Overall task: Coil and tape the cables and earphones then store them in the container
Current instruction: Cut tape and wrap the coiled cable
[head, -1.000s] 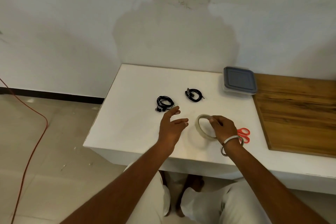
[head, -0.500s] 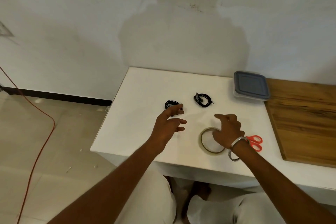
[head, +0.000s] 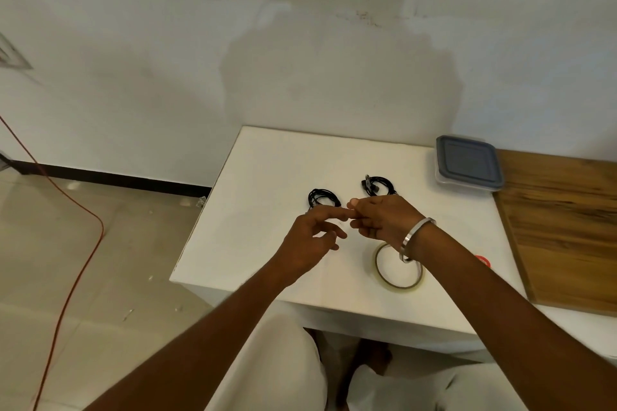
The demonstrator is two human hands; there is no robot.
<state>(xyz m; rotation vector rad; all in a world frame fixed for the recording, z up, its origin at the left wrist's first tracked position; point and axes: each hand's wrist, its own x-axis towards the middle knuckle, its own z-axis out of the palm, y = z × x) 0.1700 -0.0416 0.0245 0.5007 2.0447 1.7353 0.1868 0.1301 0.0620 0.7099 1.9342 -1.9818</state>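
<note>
Mostly hidden behind the right forearm: a pair of red-handled scissors (head: 482, 260), only a sliver of red showing near the wooden board (head: 564, 227). Also partly covered at its far edge by the right wrist: a flat ring of clear adhesive tape (head: 397, 284), lying on the white tabletop (head: 267, 177). Too small to make out: whatever sits between the meeting fingertips (possibly a strip of tape, but cannot tell).

Raised above the table, left hand (head: 310, 237), index finger stretched toward the right, remaining fingers loosely curled, nothing clearly held. Meeting it fingertip to fingertip, right hand (head: 380, 217), fingers bent and bunched, thumb up, a silver metal bangle (head: 414, 237) at the wrist; whether anything is pinched cannot be told.

Just beyond the hands, on the tabletop: a coiled black earphone bundle (head: 322, 198) to the left and a coiled black cable bundle (head: 377, 185) to the right, near each other but apart. Further right, at the table's back edge: a clear plastic container with a closed grey lid (head: 467, 163), touching the board's corner.
</note>
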